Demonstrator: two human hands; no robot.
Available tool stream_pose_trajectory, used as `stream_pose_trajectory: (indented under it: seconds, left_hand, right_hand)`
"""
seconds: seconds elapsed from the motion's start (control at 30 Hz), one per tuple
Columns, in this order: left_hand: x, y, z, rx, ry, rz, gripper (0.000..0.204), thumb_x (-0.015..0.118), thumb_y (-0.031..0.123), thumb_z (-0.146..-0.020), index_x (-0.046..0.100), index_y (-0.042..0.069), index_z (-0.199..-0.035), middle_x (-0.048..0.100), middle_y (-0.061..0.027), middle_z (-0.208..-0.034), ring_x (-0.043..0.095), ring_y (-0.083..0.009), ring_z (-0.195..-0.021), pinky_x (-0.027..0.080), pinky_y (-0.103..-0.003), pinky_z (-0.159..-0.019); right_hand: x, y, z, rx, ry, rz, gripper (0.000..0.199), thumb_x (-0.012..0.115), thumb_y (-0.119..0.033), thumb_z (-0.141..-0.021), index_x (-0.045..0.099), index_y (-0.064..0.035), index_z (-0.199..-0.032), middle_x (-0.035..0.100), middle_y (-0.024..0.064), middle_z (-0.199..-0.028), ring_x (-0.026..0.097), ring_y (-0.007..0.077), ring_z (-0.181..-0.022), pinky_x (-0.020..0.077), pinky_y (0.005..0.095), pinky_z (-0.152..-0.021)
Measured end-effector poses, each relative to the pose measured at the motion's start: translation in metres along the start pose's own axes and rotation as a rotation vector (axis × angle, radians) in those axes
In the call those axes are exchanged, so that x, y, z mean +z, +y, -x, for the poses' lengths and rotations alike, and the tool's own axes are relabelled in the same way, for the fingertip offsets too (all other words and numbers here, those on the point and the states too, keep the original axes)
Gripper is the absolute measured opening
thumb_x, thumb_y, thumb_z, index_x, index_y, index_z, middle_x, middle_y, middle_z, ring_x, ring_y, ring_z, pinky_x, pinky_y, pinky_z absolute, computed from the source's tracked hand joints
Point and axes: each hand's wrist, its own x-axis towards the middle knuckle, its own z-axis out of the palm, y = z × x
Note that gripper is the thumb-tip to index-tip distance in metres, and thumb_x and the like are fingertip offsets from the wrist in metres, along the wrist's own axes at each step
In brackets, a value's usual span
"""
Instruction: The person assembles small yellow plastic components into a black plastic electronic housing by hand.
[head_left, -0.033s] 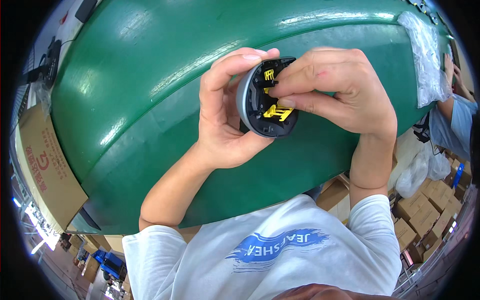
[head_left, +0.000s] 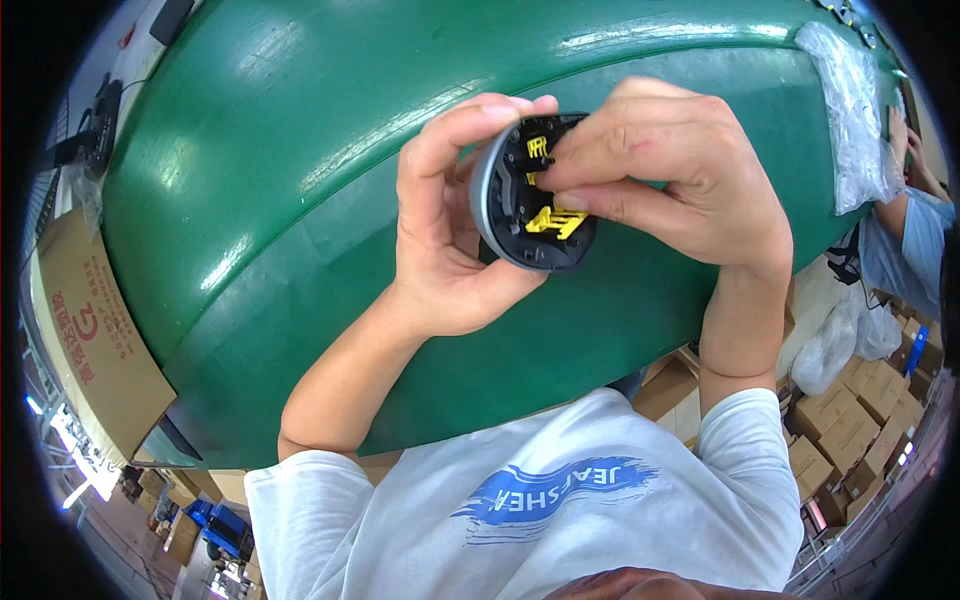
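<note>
A rounded housing [head_left: 484, 195], grey outside and black within, is held above the green table with its open side tilted toward the right. My left hand [head_left: 440, 225] wraps round its back, fingers over the far edge and thumb along the near side. Inside sit a yellow slotted plastic piece [head_left: 556, 223] and a smaller yellow piece [head_left: 538, 148]. My right hand [head_left: 670, 165] reaches into the open side, thumb and fingers pinched together between the two yellow pieces. The thumb tip is against the larger one. Whatever lies between those fingertips is hidden.
The green tabletop [head_left: 300, 300] spreads under both hands. A cardboard box [head_left: 95, 330] stands at the left edge. Clear plastic bags [head_left: 845, 120] lie at the right, beside another person's hands [head_left: 905, 140]. Stacked cartons [head_left: 850, 430] fill the floor at lower right.
The housing and my right fingertips have shifted very slightly left. Both hands keep the same grip.
</note>
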Motion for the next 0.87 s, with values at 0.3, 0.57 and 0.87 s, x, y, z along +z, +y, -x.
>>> stream_pose_trajectory:
  seconds: [0.3, 0.57, 0.87]
  left_hand:
    - [-0.005, 0.016, -0.004, -0.136, 0.029, -0.026, 0.103, 0.09, -0.001, -0.083, 0.026, 0.009, -0.163, 0.05, -0.0194, -0.153, 0.057, -0.0377, -0.145, 0.052, -0.052, -0.12]
    - [-0.002, 0.024, 0.005, -0.304, 0.125, 0.118, 0.105, 0.09, -0.003, -0.086, 0.024, 0.011, -0.167, 0.049, -0.0175, -0.156, 0.058, -0.035, -0.144, 0.057, -0.048, -0.117]
    - [0.004, 0.022, 0.006, -0.234, 0.153, 0.097, 0.109, 0.093, 0.003, -0.085, 0.024, 0.014, -0.168, 0.047, -0.0187, -0.159, 0.056, -0.0365, -0.145, 0.053, -0.051, -0.119]
  right_hand:
    - [0.0, -0.003, 0.002, 0.125, 0.017, 0.052, 0.025, 0.086, -0.019, -0.091, 0.087, -0.0089, -0.114, 0.058, 0.0027, -0.07, 0.055, 0.0188, -0.067, 0.044, 0.0354, -0.066]
    - [0.007, 0.0, 0.002, 0.177, 0.005, -0.029, 0.021, 0.08, -0.022, -0.099, 0.087, -0.0095, -0.115, 0.074, 0.0044, -0.077, 0.058, 0.0178, -0.066, 0.0414, 0.0363, -0.071]
    - [0.008, 0.001, 0.006, 0.347, -0.036, -0.306, 0.023, 0.075, -0.026, -0.105, 0.085, -0.007, -0.113, 0.083, 0.0165, -0.098, 0.082, 0.0283, -0.088, 0.0612, 0.0369, -0.078]
